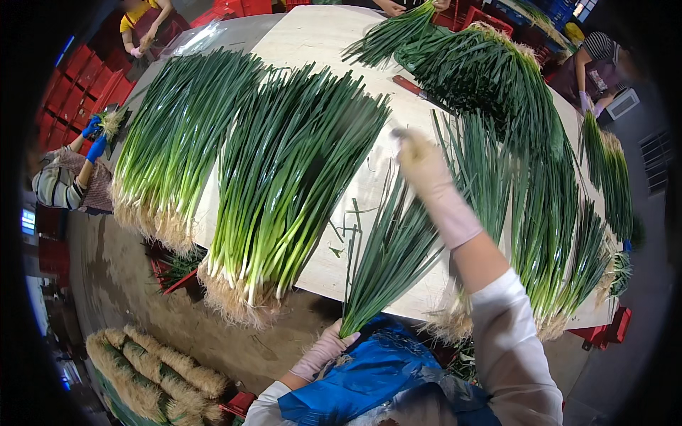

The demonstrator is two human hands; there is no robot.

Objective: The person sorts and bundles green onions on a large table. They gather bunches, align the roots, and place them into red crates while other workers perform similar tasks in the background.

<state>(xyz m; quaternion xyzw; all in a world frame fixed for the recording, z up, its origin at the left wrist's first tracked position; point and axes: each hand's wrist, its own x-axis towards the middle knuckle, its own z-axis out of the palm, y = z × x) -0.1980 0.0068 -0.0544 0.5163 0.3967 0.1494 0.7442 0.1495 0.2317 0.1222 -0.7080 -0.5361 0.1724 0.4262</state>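
My left hand, in a pale pink glove, grips a bunch of green onions near its lower end, at the table's front edge. The leaves fan out up over the white tabletop. My right hand, gloved too, is raised above the leaf tips with its fingers closed on a small dark object that is blurred; I cannot tell what it is. Beyond it lies a knife with a red handle, its blade partly under leaves. Small leaf scraps lie left of the bunch.
Large rows of green onions with roots lie left and right. A heap lies at the back. Bundled onions stand low at left near a red crate. Several people work around the table; one wears blue gloves.
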